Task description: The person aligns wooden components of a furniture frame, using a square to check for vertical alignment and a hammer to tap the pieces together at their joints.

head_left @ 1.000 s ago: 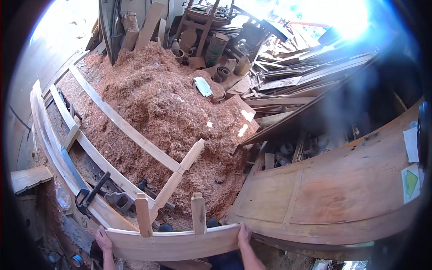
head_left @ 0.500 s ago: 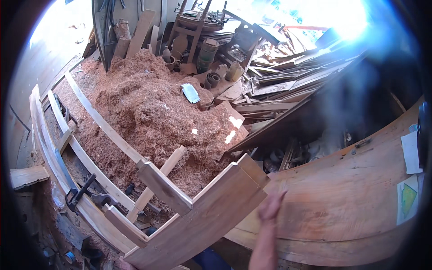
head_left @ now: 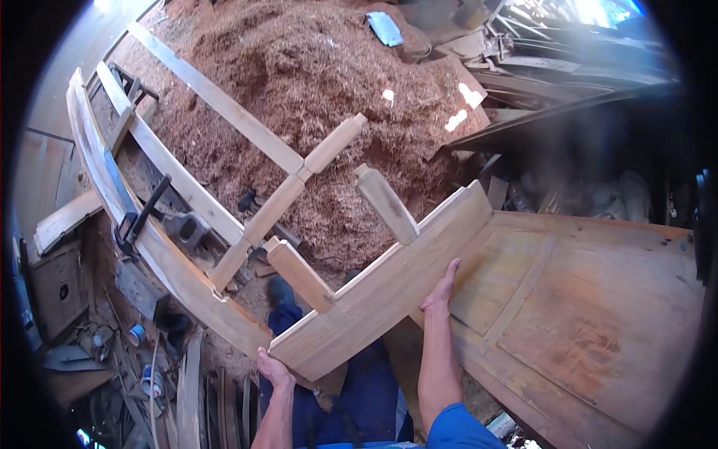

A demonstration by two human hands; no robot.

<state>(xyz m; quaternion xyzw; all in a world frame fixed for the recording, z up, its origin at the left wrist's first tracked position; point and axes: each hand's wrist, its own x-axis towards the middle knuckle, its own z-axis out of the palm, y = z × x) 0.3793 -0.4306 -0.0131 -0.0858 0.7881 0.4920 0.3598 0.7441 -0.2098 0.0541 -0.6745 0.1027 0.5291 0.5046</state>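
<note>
A wide, pale wooden board (head_left: 389, 280) is held aslant in front of my body. Two short wooden pieces, a left one (head_left: 301, 277) and a right one (head_left: 387, 206), stick out from its far edge. My left hand (head_left: 277, 370) is closed around the board's lower left corner. Along the near edge, towards the right end, my right hand (head_left: 441, 288) grips with the thumb up; its other fingers are partly hidden. Beyond the board lies a wooden frame of long rails (head_left: 217, 105) joined to a crosspiece (head_left: 280, 202). The board's short pieces stand apart from that crosspiece.
A large heap of reddish wood shavings (head_left: 299, 75) fills the far middle. A clamp (head_left: 142, 217) sits on the left rail. To the right lies a big wooden panel (head_left: 591, 322). Scrap and cans (head_left: 152, 380) clutter the lower left.
The view has tilted down and turned. My right hand, blurred beside the board's right end before, now grips its near edge. The board's short pieces now stand clear of the frame's rails.
</note>
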